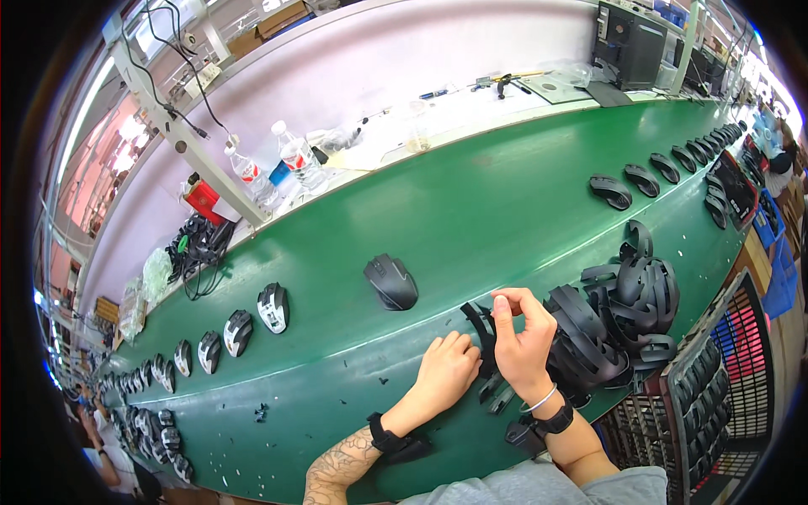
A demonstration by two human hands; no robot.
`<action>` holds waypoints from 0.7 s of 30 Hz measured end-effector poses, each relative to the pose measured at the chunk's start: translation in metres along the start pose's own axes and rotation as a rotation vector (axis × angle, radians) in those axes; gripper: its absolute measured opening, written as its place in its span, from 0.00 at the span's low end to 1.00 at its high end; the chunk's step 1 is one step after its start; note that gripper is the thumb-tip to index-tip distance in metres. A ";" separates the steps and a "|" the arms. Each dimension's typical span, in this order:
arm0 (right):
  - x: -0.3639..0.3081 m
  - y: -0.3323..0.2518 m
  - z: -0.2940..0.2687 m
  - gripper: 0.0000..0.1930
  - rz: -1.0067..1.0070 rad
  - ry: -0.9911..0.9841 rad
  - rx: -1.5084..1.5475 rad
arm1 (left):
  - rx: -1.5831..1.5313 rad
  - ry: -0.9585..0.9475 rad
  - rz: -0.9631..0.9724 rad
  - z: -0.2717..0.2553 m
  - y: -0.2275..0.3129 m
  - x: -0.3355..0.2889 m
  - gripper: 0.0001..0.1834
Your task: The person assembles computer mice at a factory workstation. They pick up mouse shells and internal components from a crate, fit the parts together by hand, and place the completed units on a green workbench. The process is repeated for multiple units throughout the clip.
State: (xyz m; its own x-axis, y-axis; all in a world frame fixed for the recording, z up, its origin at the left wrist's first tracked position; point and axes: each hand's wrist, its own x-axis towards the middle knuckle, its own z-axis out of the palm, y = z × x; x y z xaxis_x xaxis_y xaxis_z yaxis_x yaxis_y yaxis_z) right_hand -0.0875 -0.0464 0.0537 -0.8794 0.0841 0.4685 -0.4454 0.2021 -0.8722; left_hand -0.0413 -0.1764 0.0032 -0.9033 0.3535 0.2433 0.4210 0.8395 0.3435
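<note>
My left hand (448,370) is closed, its curled fingers at the lower part of a curved black plastic part (481,326). Just right of that part, my right hand (523,337) is raised in a pinch; whatever its fingertips hold is too small or hidden to name. A heap of curved black plastic shells (585,337) lies against the right hand's far side. Small dark pieces (497,394) lie below, partly covered by the hands. Ahead and to the left, a black computer mouse (390,282) rests alone on the green work surface (337,320).
Rows of mice run off left, some with white parts (273,308), and right (610,192). A black crate (682,404) with dark parts stands at the near right. Water bottles (299,158) and a cable bundle (200,248) stand along the far edge. Black scraps (261,412) dot the surface.
</note>
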 end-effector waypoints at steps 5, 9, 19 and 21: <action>0.000 -0.001 0.004 0.07 -0.018 -0.027 -0.019 | -0.135 -0.144 -0.274 -0.001 0.004 -0.003 0.08; -0.001 0.002 0.004 0.06 -0.008 -0.022 -0.047 | -0.178 -0.162 -0.359 -0.008 -0.003 -0.009 0.07; -0.008 0.008 0.006 0.46 0.511 -0.703 0.599 | -0.456 -0.014 -0.408 -0.073 -0.016 -0.041 0.06; -0.009 0.012 0.011 0.42 0.527 -0.836 0.688 | -0.532 -0.027 -0.373 -0.077 -0.015 -0.044 0.06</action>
State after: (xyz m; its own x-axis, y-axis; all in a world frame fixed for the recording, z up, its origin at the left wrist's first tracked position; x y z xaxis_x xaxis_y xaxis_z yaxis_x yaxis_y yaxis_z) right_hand -0.0866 -0.0552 0.0372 -0.7041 -0.7099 0.0178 0.2292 -0.2510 -0.9404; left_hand -0.0014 -0.2366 0.0576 -0.9956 0.0939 0.0009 0.0565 0.5915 0.8043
